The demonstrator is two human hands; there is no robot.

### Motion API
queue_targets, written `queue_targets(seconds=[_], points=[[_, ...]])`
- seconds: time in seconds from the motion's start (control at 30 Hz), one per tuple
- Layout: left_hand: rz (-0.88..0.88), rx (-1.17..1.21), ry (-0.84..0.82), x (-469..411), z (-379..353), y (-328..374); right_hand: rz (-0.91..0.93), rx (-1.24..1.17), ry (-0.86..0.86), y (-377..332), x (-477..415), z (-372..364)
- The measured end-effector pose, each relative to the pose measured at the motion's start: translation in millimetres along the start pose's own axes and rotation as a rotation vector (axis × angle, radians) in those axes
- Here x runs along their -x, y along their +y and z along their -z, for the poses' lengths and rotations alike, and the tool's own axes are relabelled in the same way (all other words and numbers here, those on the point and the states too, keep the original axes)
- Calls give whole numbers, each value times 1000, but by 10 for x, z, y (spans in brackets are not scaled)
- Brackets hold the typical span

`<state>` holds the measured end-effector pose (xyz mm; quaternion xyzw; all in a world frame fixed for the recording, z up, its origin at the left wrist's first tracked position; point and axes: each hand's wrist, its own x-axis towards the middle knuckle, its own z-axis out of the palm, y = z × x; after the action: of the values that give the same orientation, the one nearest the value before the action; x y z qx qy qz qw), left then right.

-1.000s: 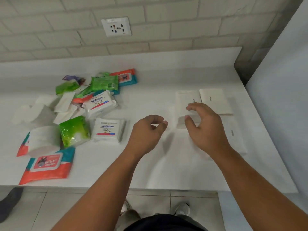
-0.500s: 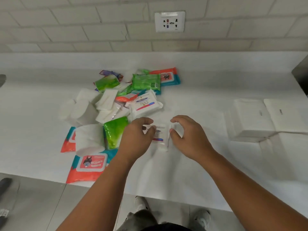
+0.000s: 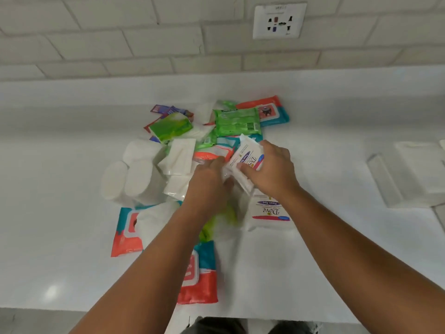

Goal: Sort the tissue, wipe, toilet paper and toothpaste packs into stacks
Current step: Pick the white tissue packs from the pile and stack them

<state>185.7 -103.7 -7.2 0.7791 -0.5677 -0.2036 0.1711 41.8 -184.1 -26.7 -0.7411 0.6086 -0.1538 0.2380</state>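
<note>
logged white glossy countertop, mixed pack pile mid-back. caught white dove wipe pack tilted above pile, right hand clamped on it, left hand at its corner, grip unclear. judged slip likely: slick film, lopsided hold.

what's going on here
A person is sorting a jumble of packs on a white counter. The right hand grips a Dove pack, tilted over the pile; the left hand is at its lower corner, grip unclear. A second Dove pack lies flat nearby, and plain white packs sit apart on the right.
</note>
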Motion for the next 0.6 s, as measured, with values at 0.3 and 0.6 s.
queue_targets(seconds=[0.3,0.6], points=[[-151,-122,287,-451,162,-387,-157,-25,-26,50,62,-71],[-274,-327,72,-825,104,-448,-277,-31,-68,176,145,-40]])
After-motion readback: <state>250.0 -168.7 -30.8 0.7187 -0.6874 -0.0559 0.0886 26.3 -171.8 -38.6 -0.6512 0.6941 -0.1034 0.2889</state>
